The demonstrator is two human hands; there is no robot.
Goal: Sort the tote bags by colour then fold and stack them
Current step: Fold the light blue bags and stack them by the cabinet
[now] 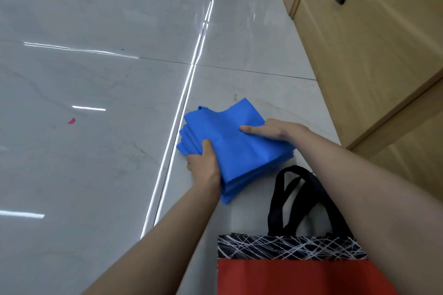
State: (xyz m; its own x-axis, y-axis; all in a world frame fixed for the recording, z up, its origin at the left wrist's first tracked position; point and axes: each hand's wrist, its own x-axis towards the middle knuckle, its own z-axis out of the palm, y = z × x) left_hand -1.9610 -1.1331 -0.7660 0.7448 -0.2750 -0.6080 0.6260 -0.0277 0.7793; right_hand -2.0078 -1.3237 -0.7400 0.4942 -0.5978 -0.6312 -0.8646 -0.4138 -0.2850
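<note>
- Blue folded tote bags [239, 155] lie stacked on the tiled floor [96, 175].
- Left hand [203, 161] grips the stack's left edge; right hand [273, 130] rests flat on top, fingers straight.
- Step in hand seems to be squaring the stack; the unfolded red tote bag [287, 275] nearby probably needs folding next.
- Open floor lies to the left; the cabinet [371, 67] hems the right.

The left hand [204, 163] grips the blue bag stack [242, 151] on the floor [96, 175], right hand [273, 130] flat atop.

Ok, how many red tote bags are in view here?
1. The red tote bag lies on the floor at the bottom edge of the view, nearer the camera than the blue stack. Others could be hidden beneath it or out of frame.
</note>
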